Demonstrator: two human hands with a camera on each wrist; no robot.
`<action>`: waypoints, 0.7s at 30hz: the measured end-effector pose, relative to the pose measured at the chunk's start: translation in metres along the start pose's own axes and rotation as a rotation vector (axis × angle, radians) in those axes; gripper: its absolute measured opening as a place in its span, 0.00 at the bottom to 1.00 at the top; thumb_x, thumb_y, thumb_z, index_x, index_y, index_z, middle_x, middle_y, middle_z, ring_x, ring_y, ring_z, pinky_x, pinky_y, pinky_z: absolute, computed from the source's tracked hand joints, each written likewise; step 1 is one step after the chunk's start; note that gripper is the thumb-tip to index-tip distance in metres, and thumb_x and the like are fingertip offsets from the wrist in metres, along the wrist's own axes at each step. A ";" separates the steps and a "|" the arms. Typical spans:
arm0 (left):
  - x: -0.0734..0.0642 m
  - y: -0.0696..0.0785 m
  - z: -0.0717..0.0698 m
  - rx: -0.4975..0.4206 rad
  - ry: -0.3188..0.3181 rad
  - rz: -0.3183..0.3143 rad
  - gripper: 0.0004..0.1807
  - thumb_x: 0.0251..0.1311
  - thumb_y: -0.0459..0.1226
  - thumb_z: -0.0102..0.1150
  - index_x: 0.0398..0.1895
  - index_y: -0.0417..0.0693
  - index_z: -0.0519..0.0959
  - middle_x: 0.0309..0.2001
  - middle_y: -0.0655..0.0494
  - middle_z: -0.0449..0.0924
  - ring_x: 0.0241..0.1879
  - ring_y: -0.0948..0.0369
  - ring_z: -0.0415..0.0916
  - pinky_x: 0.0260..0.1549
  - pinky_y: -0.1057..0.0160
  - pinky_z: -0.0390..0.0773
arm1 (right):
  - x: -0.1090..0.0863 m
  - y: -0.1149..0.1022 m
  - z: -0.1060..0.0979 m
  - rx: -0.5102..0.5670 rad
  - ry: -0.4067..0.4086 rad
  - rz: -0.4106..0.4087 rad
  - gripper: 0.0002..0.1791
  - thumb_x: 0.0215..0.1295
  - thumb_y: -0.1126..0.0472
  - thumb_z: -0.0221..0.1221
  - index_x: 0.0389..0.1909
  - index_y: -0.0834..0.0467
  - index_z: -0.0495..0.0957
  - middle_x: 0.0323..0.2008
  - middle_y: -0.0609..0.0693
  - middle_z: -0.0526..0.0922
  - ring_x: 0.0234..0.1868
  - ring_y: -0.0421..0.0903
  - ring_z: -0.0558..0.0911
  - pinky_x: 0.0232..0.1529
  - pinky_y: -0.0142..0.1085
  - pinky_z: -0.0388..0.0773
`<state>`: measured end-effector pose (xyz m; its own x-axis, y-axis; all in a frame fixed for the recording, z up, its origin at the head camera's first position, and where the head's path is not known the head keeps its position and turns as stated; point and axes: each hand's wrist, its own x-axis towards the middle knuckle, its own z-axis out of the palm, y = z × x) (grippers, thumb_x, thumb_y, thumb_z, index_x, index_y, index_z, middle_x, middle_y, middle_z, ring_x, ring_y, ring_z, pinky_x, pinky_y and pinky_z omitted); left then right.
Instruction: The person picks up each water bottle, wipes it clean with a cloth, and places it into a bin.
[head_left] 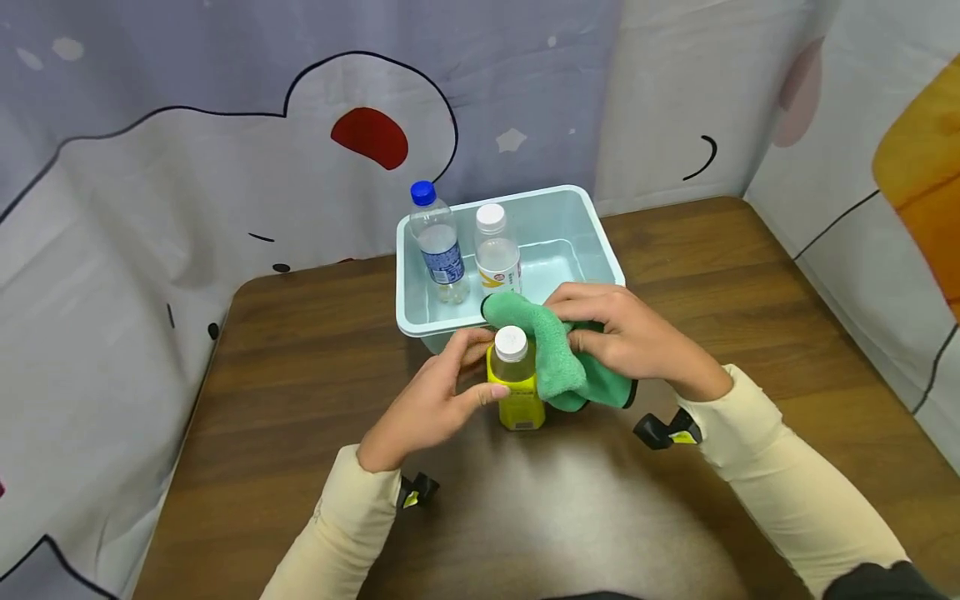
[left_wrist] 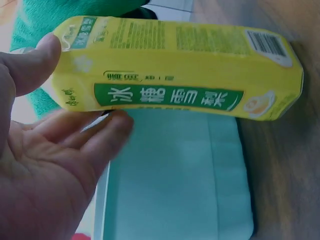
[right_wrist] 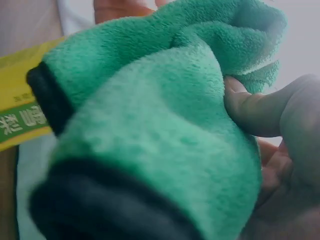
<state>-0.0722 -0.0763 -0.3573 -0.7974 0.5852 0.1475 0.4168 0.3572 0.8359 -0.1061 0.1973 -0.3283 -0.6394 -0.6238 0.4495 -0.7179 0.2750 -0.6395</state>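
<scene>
A yellow-labelled drink bottle (head_left: 521,406) with a white cap stands upright on the table, just in front of the tub. My left hand (head_left: 433,407) holds it near the shoulder, the thumb on the near side and the fingers around the far left. In the left wrist view the thumb presses the top of the yellow label (left_wrist: 170,65). My right hand (head_left: 637,333) grips a bunched green towel (head_left: 557,358) with dark edging, which lies against the bottle's right side. Part of the right hand's fingers is hidden by the towel in the right wrist view.
Behind the hands a pale blue plastic tub (head_left: 581,218) sits on the wooden table (head_left: 300,383). Inside it stand a clear bottle with a blue cap (head_left: 441,250) and another with a white cap (head_left: 497,250). A patterned cloth (head_left: 225,183) hangs behind the table.
</scene>
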 end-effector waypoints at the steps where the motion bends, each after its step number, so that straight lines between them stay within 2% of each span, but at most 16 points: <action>1: 0.001 -0.001 -0.001 -0.025 -0.009 0.002 0.31 0.64 0.40 0.62 0.68 0.50 0.63 0.65 0.55 0.74 0.64 0.59 0.75 0.64 0.61 0.75 | 0.001 0.000 0.001 -0.001 -0.012 0.009 0.23 0.56 0.77 0.58 0.47 0.51 0.85 0.42 0.42 0.84 0.44 0.36 0.79 0.45 0.30 0.76; 5: 0.000 0.002 -0.003 0.019 0.012 -0.018 0.29 0.65 0.38 0.61 0.69 0.51 0.67 0.61 0.52 0.75 0.57 0.57 0.79 0.56 0.64 0.81 | 0.000 0.002 0.006 -0.009 -0.025 0.043 0.23 0.54 0.77 0.59 0.45 0.50 0.85 0.41 0.42 0.84 0.42 0.36 0.80 0.44 0.31 0.76; 8: -0.004 0.011 0.001 0.034 0.046 -0.085 0.32 0.64 0.40 0.63 0.71 0.55 0.67 0.59 0.53 0.75 0.53 0.58 0.81 0.51 0.65 0.83 | -0.001 0.005 0.010 -0.034 -0.019 0.060 0.23 0.54 0.77 0.59 0.44 0.49 0.85 0.40 0.41 0.84 0.41 0.36 0.79 0.42 0.31 0.76; 11: -0.006 0.023 0.012 0.047 0.105 -0.143 0.36 0.58 0.46 0.69 0.70 0.60 0.68 0.56 0.56 0.77 0.50 0.62 0.81 0.47 0.67 0.84 | -0.004 0.006 0.016 -0.056 -0.014 0.075 0.22 0.55 0.76 0.59 0.44 0.49 0.85 0.40 0.41 0.84 0.41 0.35 0.79 0.42 0.32 0.76; 16: -0.002 0.034 0.031 0.267 0.243 -0.144 0.41 0.45 0.55 0.76 0.65 0.63 0.70 0.48 0.63 0.81 0.39 0.64 0.77 0.36 0.68 0.79 | -0.012 0.009 0.023 -0.064 0.027 0.094 0.20 0.57 0.76 0.58 0.42 0.51 0.85 0.39 0.41 0.84 0.39 0.36 0.78 0.41 0.32 0.75; 18: -0.001 0.034 0.036 0.330 0.293 -0.136 0.40 0.44 0.55 0.76 0.63 0.62 0.72 0.47 0.64 0.82 0.36 0.64 0.76 0.33 0.68 0.75 | -0.017 0.015 0.030 -0.072 0.033 0.104 0.19 0.57 0.77 0.57 0.40 0.51 0.85 0.37 0.41 0.83 0.37 0.36 0.77 0.40 0.31 0.75; 21: 0.000 0.031 0.040 0.364 0.346 -0.124 0.36 0.46 0.52 0.77 0.60 0.60 0.74 0.45 0.63 0.84 0.33 0.62 0.77 0.30 0.68 0.74 | -0.026 0.026 0.045 -0.099 0.002 0.147 0.17 0.56 0.76 0.56 0.37 0.52 0.85 0.33 0.41 0.81 0.34 0.36 0.75 0.38 0.30 0.75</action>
<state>-0.0419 -0.0363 -0.3527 -0.9224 0.2697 0.2764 0.3858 0.6750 0.6289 -0.0959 0.1880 -0.3848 -0.7400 -0.5703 0.3565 -0.6401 0.4344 -0.6337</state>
